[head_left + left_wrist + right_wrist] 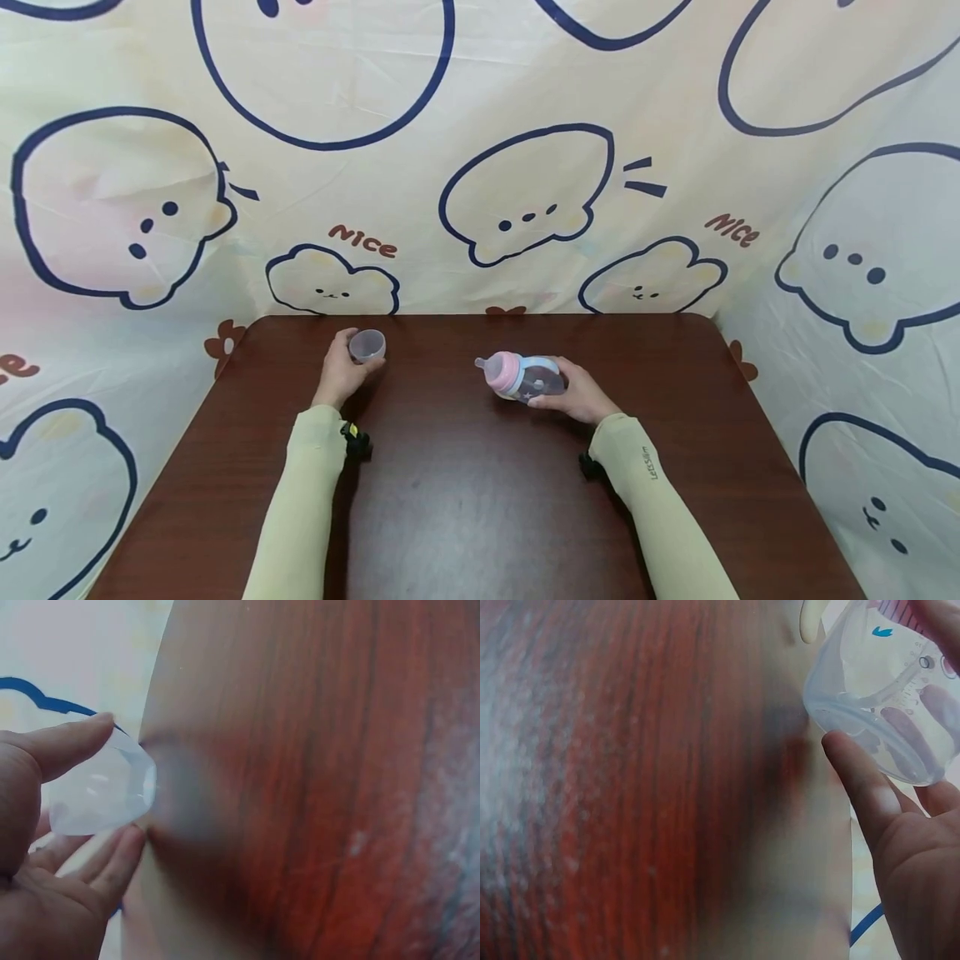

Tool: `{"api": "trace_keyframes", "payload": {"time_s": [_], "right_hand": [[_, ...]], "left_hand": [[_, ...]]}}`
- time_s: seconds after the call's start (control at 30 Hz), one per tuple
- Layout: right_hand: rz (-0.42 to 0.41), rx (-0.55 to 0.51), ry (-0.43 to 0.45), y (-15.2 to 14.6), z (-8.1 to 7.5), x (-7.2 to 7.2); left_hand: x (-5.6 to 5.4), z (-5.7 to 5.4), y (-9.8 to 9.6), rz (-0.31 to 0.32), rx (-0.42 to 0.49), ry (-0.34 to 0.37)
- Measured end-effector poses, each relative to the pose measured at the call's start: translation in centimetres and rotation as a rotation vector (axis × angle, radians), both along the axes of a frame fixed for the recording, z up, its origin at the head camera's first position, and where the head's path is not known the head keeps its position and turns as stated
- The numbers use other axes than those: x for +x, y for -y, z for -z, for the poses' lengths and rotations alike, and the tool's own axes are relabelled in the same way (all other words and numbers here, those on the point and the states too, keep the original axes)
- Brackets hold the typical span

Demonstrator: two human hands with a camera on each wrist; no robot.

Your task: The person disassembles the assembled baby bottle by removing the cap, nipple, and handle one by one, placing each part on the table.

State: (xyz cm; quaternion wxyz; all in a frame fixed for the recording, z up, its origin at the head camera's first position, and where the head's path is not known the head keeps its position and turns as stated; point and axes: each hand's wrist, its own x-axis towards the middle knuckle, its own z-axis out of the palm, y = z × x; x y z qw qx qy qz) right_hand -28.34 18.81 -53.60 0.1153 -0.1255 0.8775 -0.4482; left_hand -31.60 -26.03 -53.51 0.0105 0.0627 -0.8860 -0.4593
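At the far left of the table, my left hand (347,371) grips a small translucent cap (368,345) between thumb and fingers. In the left wrist view the clear cap (105,787) lies between the thumb above and the fingertips below. My right hand (577,393) holds a baby bottle (525,377) by its lower body. The bottle has a pink collar, a pale blue handle and a clear nipple that points left toward the cap. Up close, the right wrist view shows the bottle's transparent base (877,735) with printed measuring marks, fingers (859,769) wrapped about it.
A dark brown wooden table (450,483) lies under both hands. Behind it and at the sides hangs a pale cloth (495,100) with cartoon bear outlines, meeting the table's back edge close beyond the hands. Black wrist cameras (356,442) sit by the sleeves.
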Motion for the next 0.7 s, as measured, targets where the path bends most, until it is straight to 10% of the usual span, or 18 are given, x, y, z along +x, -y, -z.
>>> {"api": "trace_keyframes", "payload": {"time_s": [0.4, 0.7], "right_hand": [[-0.002, -0.004, -0.008, 0.1, 0.0, 0.1], [0.012, 0.012, 0.001, 0.0, 0.2, 0.0]], "left_hand": [[1.2, -2.5, -2.6, -0.019, -0.329, -0.072], [2.1, -5.0, -7.9, 0.136, -0.450, -0.221]]}}
